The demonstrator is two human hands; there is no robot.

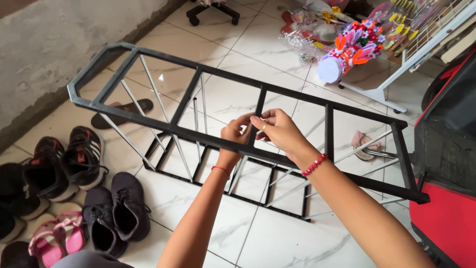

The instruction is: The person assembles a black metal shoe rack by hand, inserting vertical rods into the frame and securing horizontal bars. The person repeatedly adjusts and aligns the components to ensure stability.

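- At frame centre, my left hand [237,133] and right hand [278,130] pinched one black crossbar [258,113].
- The rack frame [148,124] ran upper left to lower right.

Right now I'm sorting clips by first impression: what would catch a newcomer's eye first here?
The long black rack frame with silver rods, held above the tiled floor mid-picture, where the left hand and right hand meet at a crossbar. Next, the colourful paper craft top right, and the shoes lined up bottom left.
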